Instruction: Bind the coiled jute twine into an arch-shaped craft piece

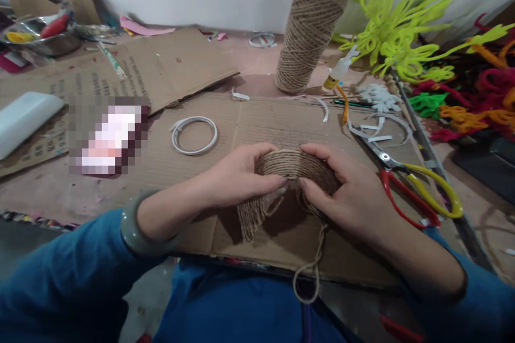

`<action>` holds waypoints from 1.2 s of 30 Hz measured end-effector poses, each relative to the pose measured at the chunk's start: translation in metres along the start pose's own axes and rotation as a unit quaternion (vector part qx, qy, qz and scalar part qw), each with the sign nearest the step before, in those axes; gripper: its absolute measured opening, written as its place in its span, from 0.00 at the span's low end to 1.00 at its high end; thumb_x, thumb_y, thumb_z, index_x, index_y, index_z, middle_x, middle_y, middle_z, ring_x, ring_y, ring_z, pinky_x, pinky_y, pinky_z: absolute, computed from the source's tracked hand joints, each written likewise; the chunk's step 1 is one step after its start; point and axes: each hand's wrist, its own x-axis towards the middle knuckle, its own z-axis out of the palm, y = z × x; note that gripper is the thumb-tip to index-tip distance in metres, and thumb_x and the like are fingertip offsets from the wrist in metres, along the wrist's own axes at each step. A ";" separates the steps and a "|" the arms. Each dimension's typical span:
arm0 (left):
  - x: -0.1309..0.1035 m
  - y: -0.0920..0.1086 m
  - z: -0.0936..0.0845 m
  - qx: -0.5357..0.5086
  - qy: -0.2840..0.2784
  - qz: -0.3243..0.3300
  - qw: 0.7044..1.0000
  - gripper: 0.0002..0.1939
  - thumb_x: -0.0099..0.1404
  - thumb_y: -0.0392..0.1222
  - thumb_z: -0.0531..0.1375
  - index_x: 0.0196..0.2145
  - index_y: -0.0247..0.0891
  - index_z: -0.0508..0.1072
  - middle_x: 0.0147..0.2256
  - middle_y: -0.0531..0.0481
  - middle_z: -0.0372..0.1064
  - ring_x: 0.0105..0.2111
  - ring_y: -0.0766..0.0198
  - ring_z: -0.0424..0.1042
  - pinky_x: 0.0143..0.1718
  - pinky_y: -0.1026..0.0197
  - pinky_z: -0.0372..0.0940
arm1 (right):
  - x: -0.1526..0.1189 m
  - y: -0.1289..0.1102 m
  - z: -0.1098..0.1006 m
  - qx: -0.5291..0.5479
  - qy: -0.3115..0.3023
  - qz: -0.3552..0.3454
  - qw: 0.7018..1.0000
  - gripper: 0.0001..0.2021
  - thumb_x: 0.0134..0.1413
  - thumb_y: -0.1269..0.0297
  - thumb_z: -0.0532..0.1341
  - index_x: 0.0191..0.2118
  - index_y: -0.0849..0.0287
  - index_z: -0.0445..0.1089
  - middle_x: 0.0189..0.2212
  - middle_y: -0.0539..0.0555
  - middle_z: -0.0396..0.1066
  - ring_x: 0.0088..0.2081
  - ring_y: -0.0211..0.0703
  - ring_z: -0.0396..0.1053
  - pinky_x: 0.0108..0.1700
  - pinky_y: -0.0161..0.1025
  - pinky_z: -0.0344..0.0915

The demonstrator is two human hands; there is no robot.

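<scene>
Between my two hands, low over the cardboard, is a curved band of jute twine point(287, 163) with many strands lying side by side. My left hand point(245, 171) grips the band's left part, thumb in front and fingers behind. My right hand point(341, 187) pinches its right part in the same way, and the two thumb tips nearly meet. Below my left hand the strands hang down in a flat bunch. A loose loop of twine point(308, 281) dangles beneath my right hand past the cardboard's front edge.
A tall twine spool point(309, 35) stands behind my hands, beside a small glue bottle point(338, 72). Scissors point(402, 166) with red and yellow handles lie at the right. A white ring point(195, 135) rests on the cardboard sheet point(249, 118). Yellow pipe-cleaner flowers point(394, 32) fill the back right.
</scene>
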 end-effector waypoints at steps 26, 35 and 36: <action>-0.001 0.003 0.001 -0.008 0.027 -0.021 0.999 0.12 0.52 0.33 0.63 0.36 0.35 0.70 0.29 0.54 0.71 0.27 0.68 0.70 0.30 0.65 0.64 | -0.003 0.004 -0.002 0.142 -0.033 0.120 0.982 0.21 0.55 0.63 0.58 0.54 0.60 0.65 0.49 0.59 0.73 0.49 0.49 0.72 0.52 0.48 0.69; 0.003 0.000 -0.001 -0.074 0.054 0.004 0.996 0.18 0.51 0.34 0.64 0.42 0.35 0.72 0.33 0.52 0.74 0.29 0.67 0.71 0.34 0.63 0.67 | 0.004 0.011 -0.013 0.316 -0.038 0.217 0.923 0.24 0.58 0.59 0.56 0.59 0.56 0.59 0.39 0.55 0.75 0.27 0.38 0.73 0.27 0.37 0.71; 0.003 0.000 -0.002 -0.068 0.054 0.008 0.996 0.18 0.52 0.34 0.64 0.42 0.35 0.72 0.33 0.51 0.74 0.29 0.68 0.71 0.34 0.63 0.66 | 0.005 0.009 -0.014 0.337 -0.037 0.236 0.911 0.22 0.58 0.60 0.55 0.58 0.57 0.60 0.31 0.52 0.74 0.22 0.36 0.70 0.24 0.34 0.67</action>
